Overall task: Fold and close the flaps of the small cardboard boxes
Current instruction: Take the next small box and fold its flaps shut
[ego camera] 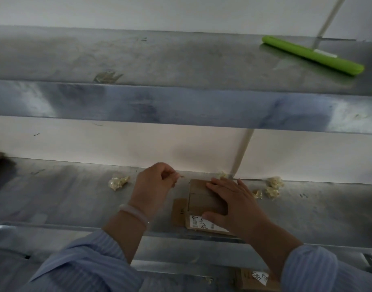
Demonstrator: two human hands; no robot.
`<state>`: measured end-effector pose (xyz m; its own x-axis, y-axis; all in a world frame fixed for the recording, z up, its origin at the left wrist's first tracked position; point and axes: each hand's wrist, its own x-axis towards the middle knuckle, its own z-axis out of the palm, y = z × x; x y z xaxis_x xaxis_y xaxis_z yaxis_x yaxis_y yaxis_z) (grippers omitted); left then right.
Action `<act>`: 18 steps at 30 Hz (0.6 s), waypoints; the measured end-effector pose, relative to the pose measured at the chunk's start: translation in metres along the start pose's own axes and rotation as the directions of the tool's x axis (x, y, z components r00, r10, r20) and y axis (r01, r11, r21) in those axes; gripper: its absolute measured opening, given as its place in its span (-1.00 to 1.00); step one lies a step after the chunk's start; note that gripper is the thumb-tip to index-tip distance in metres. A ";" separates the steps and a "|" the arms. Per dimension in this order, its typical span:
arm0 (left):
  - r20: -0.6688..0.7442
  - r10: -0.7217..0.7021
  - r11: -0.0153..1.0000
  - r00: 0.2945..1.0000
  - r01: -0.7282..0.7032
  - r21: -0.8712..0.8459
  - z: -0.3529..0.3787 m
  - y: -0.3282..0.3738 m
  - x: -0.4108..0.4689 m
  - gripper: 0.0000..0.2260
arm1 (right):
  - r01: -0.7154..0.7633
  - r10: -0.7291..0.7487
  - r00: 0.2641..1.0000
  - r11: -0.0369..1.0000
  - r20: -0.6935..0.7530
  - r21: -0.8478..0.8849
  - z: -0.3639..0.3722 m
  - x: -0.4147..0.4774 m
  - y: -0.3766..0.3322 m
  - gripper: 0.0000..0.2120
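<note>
Right hand (233, 205), fingers straight, presses the small brown cardboard box (202, 202) top flaps (198, 191) down; the curled-fingered left hand (153, 186), grip unclear, should next fold the splayed left flap (179, 209).

The bench (75, 197) is dull, smudged sheet metal; the box (202, 199) is matt brown cardboard, its label (198, 223) white paper; the broom head (311, 55) looks smooth green plastic.

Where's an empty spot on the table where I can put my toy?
Left of the left hand, the metal table is bare past the crumpled wad. The far right, beyond the wads, is free too. Around the box and right hand it's crowded.
</note>
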<state>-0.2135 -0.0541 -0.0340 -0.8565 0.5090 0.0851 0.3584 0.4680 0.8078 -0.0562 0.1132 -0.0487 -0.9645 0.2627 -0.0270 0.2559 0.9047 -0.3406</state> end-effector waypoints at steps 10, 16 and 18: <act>0.182 -0.126 0.932 0.975 0.054 0.358 0.014 -0.042 0.011 -0.65 | 0.089 -0.079 0.994 0.983 -0.069 0.162 -0.001 -0.005 0.011 -0.24; 0.457 -0.056 0.940 0.888 0.201 -0.275 0.038 -0.005 -0.029 -0.69 | -0.001 0.080 0.967 0.950 -0.240 0.313 -0.001 -0.021 0.021 -0.42; 0.394 0.009 0.962 0.919 0.100 -0.255 0.044 0.000 -0.040 -0.76 | -0.208 0.284 0.940 0.916 -0.189 0.343 0.001 -0.029 0.018 -0.27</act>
<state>-0.1631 -0.0430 -0.0631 -0.6376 0.7568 -0.1441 0.1646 0.3165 0.9342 -0.0239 0.1214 -0.0551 -0.8217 0.5671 0.0556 0.4126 0.6594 -0.6285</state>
